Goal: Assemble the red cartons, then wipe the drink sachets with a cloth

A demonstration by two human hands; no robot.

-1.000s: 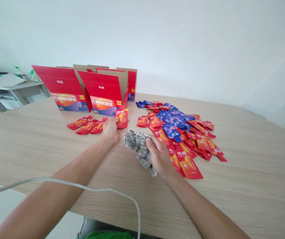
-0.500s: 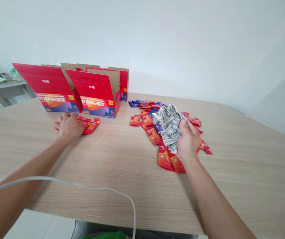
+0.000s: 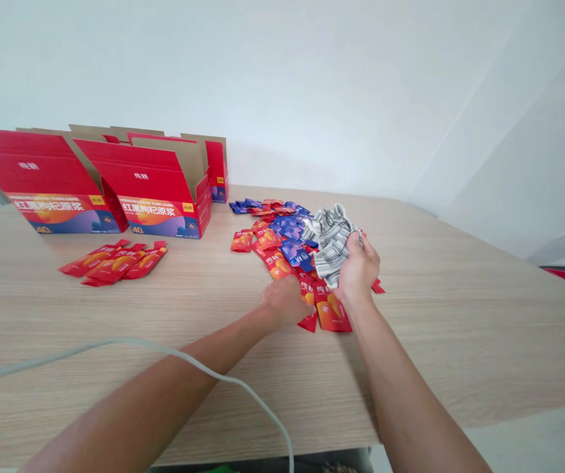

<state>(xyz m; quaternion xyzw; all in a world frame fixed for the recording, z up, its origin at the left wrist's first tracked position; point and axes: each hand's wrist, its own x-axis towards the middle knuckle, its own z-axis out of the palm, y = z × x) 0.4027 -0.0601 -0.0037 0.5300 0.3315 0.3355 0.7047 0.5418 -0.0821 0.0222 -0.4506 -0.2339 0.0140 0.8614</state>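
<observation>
While the right hand is closed around a bunched striped cloth over the pile of red and blue sachets, the left hand is partly curled at the pile's side toward the near edge of the table; whether it grips a sachet cannot be told. Open cartons stand left toward the far edge, loose red sachets before them.

From above the table, the head-worn camera looks forward and down at both hands, fairly near.
</observation>
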